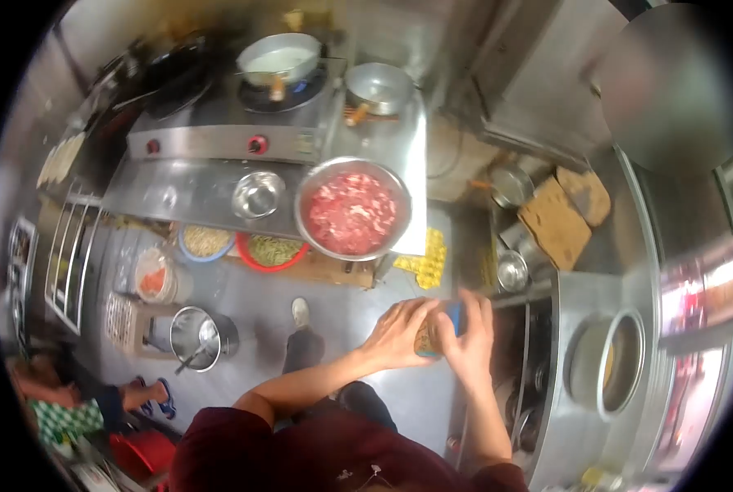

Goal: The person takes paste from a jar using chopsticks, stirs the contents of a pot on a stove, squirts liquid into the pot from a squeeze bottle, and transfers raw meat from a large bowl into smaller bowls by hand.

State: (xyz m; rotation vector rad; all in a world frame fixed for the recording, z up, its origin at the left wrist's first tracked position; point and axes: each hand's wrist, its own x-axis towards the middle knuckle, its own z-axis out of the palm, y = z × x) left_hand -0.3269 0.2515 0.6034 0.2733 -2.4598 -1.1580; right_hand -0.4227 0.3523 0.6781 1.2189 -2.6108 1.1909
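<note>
My left hand (pixel 399 334) is closed around a small container (pixel 426 338) with brownish contents and blue parts, held in front of my body above the floor. My right hand (pixel 471 334) grips the same container from the other side, its thumb and fingers around the blue end (pixel 454 312). Fingers cover much of it, and blur hides the details. Ahead of my hands, a large steel bowl (pixel 305 221) of cut raw meat (pixel 352 211) sits on the counter. Beside it stands a small steel bowl (pixel 259 195).
A pan of whitish liquid (pixel 280 59) sits on the stove, with a pot (pixel 380 88) beside it. Low down are a red basin (pixel 272 252), a blue-rimmed basin (pixel 206 242) and a steel pot (pixel 196 338). Cutting boards (pixel 555 221) and a large pot (pixel 608 365) stand right. Another person's leg (pixel 141 396) shows left.
</note>
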